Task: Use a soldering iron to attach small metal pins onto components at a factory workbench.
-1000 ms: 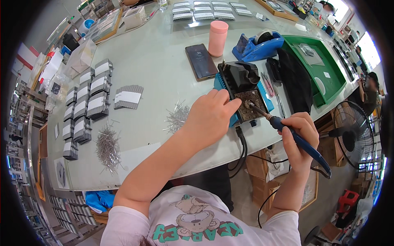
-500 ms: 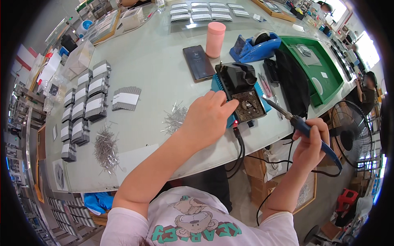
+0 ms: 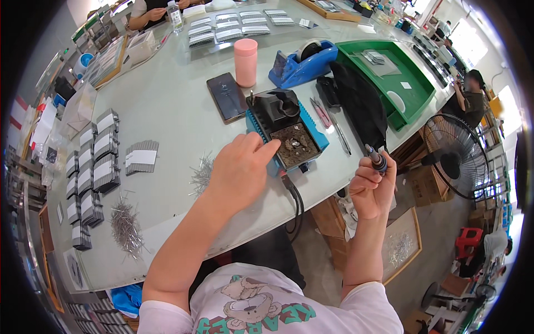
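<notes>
One bare right hand [image 3: 371, 183], closed round one dark-blue pen-shaped soldering iron [image 3: 379, 162], right of one black-and-turquoise box-shaped stand [image 3: 282, 123]. One bare left hand [image 3: 242, 167], half-curled at stand's left edge, hold unclear. Advisable: stand steadied, metal end clear.

The right hand [image 3: 371, 183] swings clear! A second ago the soldering iron [image 3: 379, 161] has its tip down in the residue tray [image 3: 303, 162]; half a second on, it lifts out just beside it; now it sits farther right, past the near edge of the bench [image 3: 167, 111], turned almost end-on to the camera. The view shifts too: bench things slide leftward, a co-worker's hands [image 3: 158, 13] appear up top, and more of a framed panel [image 3: 402, 227] shows.
</notes>
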`<move>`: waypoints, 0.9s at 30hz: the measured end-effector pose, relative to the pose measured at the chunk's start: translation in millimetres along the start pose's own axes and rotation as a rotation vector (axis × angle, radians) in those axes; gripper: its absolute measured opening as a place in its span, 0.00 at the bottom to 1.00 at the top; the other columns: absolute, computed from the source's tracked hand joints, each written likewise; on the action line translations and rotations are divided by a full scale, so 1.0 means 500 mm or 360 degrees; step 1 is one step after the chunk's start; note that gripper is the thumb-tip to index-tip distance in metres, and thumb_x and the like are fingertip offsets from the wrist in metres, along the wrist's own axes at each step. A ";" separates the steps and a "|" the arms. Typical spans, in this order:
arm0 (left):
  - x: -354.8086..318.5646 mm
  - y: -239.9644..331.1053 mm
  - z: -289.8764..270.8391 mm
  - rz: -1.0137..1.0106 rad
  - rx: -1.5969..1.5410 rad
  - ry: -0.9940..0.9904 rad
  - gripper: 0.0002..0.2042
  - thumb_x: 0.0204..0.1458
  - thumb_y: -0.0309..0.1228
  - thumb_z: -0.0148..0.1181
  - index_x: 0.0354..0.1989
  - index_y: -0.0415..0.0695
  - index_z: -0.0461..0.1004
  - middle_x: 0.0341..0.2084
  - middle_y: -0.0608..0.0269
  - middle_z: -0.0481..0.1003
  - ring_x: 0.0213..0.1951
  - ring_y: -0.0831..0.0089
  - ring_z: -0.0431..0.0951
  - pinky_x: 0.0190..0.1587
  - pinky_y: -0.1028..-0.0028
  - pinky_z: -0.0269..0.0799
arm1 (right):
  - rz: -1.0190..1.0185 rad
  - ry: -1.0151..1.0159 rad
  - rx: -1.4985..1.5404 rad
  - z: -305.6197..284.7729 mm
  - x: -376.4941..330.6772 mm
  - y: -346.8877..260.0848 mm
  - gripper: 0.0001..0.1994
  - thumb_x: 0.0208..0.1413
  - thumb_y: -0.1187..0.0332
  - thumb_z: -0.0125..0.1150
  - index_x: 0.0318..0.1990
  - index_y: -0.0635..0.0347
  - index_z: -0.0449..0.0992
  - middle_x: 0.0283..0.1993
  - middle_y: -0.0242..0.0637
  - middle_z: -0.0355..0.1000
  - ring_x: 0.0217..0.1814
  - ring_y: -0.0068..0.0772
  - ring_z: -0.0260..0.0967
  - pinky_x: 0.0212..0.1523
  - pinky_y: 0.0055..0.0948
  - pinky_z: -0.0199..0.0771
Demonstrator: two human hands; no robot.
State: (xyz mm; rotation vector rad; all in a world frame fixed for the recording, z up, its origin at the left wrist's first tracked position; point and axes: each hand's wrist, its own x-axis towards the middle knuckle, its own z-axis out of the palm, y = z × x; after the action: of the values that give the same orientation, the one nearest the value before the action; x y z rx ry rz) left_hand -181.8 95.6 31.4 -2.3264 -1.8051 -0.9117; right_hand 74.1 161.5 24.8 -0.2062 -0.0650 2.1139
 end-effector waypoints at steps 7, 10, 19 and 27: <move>0.000 0.002 -0.005 -0.0048 -0.0049 -0.0071 0.21 0.38 0.16 0.54 0.45 0.42 0.74 0.30 0.59 0.68 0.34 0.62 0.70 0.37 0.66 0.68 | 0.0016 0.0048 0.0064 -0.003 0.000 0.011 0.15 0.60 0.60 0.50 0.28 0.63 0.72 0.20 0.28 0.62 0.18 0.16 0.63 0.15 0.12 0.65; -0.002 0.001 -0.006 -0.0057 -0.0038 -0.0071 0.21 0.38 0.16 0.53 0.45 0.42 0.74 0.29 0.59 0.68 0.34 0.63 0.70 0.36 0.66 0.69 | 0.0021 0.0061 0.0033 -0.003 0.001 0.014 0.15 0.60 0.61 0.51 0.27 0.63 0.70 0.21 0.30 0.64 0.19 0.18 0.64 0.17 0.15 0.66; 0.001 -0.003 0.003 -0.0028 0.0003 -0.0040 0.19 0.38 0.16 0.53 0.43 0.42 0.75 0.28 0.60 0.68 0.33 0.63 0.70 0.34 0.67 0.69 | -0.1378 -0.0136 -0.2200 0.013 0.001 0.055 0.07 0.57 0.72 0.51 0.32 0.68 0.72 0.27 0.39 0.69 0.24 0.26 0.69 0.26 0.21 0.69; 0.001 -0.006 0.008 0.0015 0.0052 0.0006 0.16 0.39 0.19 0.54 0.40 0.44 0.74 0.26 0.63 0.65 0.32 0.66 0.69 0.33 0.70 0.68 | -0.1515 -0.0616 -0.3049 0.078 0.002 0.068 0.02 0.49 0.77 0.57 0.29 0.67 0.75 0.26 0.40 0.71 0.25 0.27 0.66 0.25 0.22 0.62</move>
State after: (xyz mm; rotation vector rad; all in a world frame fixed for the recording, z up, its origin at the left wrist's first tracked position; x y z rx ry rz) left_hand -182.8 98.3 27.6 -2.3101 -1.7923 -0.8782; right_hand 38.3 145.8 58.6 -0.6594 -1.9402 0.5049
